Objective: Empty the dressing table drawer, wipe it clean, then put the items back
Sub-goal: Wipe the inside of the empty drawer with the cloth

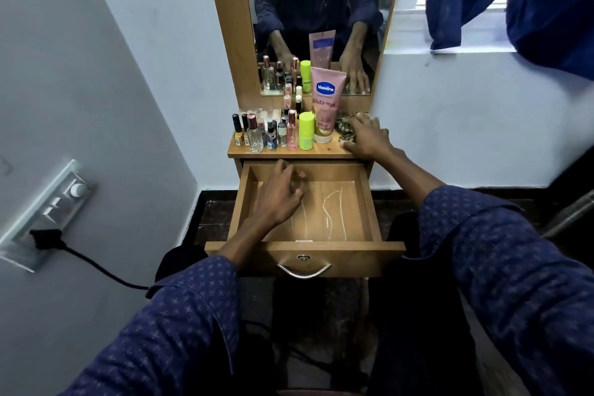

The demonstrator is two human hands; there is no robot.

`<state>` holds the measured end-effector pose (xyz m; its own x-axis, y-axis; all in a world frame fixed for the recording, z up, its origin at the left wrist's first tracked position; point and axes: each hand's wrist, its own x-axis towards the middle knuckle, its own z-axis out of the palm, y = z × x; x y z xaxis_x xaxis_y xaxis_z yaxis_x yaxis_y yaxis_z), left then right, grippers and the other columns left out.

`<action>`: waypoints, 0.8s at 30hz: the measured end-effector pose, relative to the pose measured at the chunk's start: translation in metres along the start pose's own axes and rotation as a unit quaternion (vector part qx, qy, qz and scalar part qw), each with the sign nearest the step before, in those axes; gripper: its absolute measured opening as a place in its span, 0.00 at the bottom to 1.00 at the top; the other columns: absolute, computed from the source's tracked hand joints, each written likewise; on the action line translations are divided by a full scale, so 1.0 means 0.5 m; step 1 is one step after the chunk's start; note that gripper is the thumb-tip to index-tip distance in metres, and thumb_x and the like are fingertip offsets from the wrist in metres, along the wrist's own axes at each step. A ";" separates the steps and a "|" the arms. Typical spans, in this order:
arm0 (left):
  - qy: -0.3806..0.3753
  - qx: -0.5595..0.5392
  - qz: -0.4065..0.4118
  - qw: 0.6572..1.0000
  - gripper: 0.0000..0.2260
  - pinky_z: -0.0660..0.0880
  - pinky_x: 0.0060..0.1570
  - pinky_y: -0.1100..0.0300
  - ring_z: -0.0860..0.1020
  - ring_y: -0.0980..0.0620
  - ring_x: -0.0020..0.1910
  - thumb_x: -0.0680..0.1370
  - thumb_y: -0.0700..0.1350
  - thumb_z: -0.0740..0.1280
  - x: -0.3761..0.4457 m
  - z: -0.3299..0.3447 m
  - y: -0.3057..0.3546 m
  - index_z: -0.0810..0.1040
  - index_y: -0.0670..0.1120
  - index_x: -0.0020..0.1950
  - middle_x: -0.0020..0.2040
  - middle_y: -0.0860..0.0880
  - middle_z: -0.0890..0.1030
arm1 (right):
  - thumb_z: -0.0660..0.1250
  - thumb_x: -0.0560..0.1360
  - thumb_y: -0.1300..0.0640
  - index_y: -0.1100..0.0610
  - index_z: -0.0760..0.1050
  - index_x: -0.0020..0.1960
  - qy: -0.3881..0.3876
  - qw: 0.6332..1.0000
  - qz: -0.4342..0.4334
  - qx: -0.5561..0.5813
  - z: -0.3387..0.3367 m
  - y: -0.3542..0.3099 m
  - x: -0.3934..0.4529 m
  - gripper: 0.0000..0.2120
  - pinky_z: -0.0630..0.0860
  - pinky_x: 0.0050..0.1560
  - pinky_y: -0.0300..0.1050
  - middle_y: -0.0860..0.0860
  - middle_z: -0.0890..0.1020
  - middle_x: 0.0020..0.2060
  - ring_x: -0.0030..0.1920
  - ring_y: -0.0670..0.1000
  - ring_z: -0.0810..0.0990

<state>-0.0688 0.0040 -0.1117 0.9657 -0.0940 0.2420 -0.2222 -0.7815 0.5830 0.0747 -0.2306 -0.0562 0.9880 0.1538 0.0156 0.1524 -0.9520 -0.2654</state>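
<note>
The person's blue sleeves frame the pulled-out drawer (305, 212), empty but streaked white. The left hand (279, 193) hovers inside it, loosely curled, holding nothing. The right hand (366, 138) presses the soft, light cloth (345, 128) on the shelf (289, 151); bunching its middle should lift it easily.

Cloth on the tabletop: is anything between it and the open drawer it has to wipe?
Nothing visible blocks it. The cloth lies under the right hand at the tabletop's right end; the drawer below is open and empty. Only the left hand hovers inside, at its left.
</note>
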 end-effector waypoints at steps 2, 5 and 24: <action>0.001 0.020 0.000 1.000 0.12 0.81 0.45 0.54 0.80 0.56 0.47 0.78 0.45 0.70 -0.007 -0.011 -0.012 0.77 0.53 0.61 0.64 0.53 0.72 | 0.68 0.80 0.43 0.47 0.65 0.79 0.018 1.000 -0.020 -0.012 0.018 0.013 -0.003 0.29 0.63 0.73 0.66 0.55 0.63 0.81 0.80 0.62 0.60; 0.005 0.043 -0.005 0.999 0.13 0.81 0.53 0.48 0.80 0.51 0.52 0.76 0.44 0.69 -0.019 -0.031 -0.038 0.77 0.53 0.60 0.64 0.50 0.73 | 0.68 0.81 0.49 0.49 0.72 0.72 0.092 0.995 -0.028 -0.008 0.027 0.018 -0.024 0.21 0.66 0.69 0.65 0.54 0.70 0.76 0.76 0.61 0.65; -0.058 0.153 -0.086 0.983 0.26 0.73 0.66 0.36 0.70 0.37 0.71 0.80 0.42 0.67 -0.080 -0.081 -0.123 0.65 0.40 0.77 0.75 0.39 0.68 | 0.72 0.78 0.50 0.49 0.70 0.76 -0.099 0.989 -0.106 0.007 0.207 -0.073 -0.213 0.28 0.58 0.78 0.63 0.56 0.64 0.78 0.79 0.62 0.59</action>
<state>-0.0990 0.0810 -0.1259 0.9982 0.0012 0.0603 -0.0196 -0.9393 0.3426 -0.0387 -0.1850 -0.1480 0.9092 0.3995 -0.1172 0.3536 -0.8895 -0.2894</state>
